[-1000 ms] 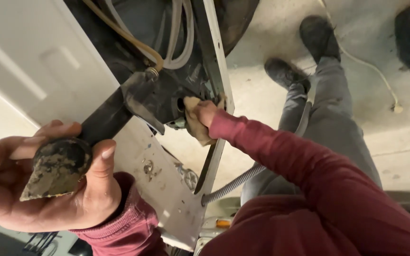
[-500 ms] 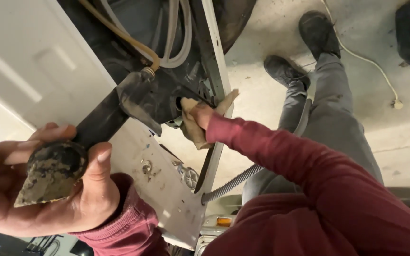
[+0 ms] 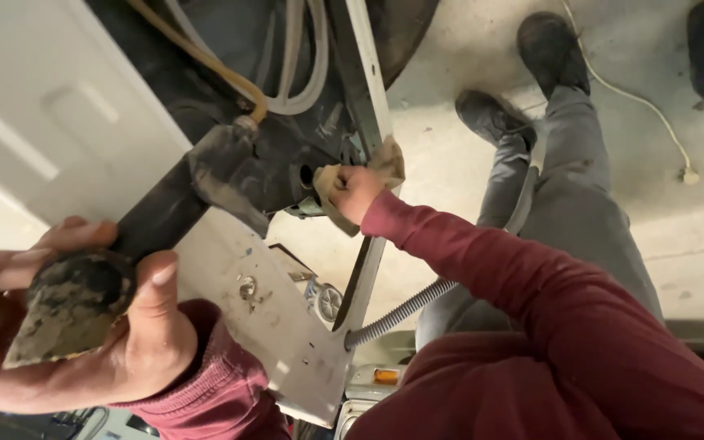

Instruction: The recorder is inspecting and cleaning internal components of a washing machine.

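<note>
The left hand (image 3: 83,334), at about eight o'clock in the head view, is cupping a grimy, dark, roughly wedge-shaped part caked with brown dirt (image 3: 63,314). The fingers are curling behind it and the thumb is pressing across its right edge, so the hand is closed around it, holding it up and clear of the machine, seemingly to keep it out of the way while the other hand is working.

The right hand (image 3: 358,191), just above centre, is closed on a crumpled tan cloth rag (image 3: 344,200) and is pressing it against the dark round opening (image 3: 306,175) in the black plastic housing (image 3: 246,167) of the opened white appliance (image 3: 50,122). The dark red sleeve (image 3: 482,261) is stretching in from five o'clock, so the arm is reaching well forward to get at the opening. A beige hose (image 3: 213,69) and pale grey tubes (image 3: 303,90) are looping at twelve o'clock above the housing, and a grey corrugated hose (image 3: 401,314) is running down toward six o'clock. The person's grey trousers and dark shoes (image 3: 495,118) are lying on the concrete floor (image 3: 450,163) at two o'clock, with a white cord (image 3: 637,102) beyond.

Compared with half a second ago, the rag-holding hand is sitting a little higher and closer against the opening, with the rag bunched tighter. The left hand is keeping the same grip, the dirty part tilted only slightly.
</note>
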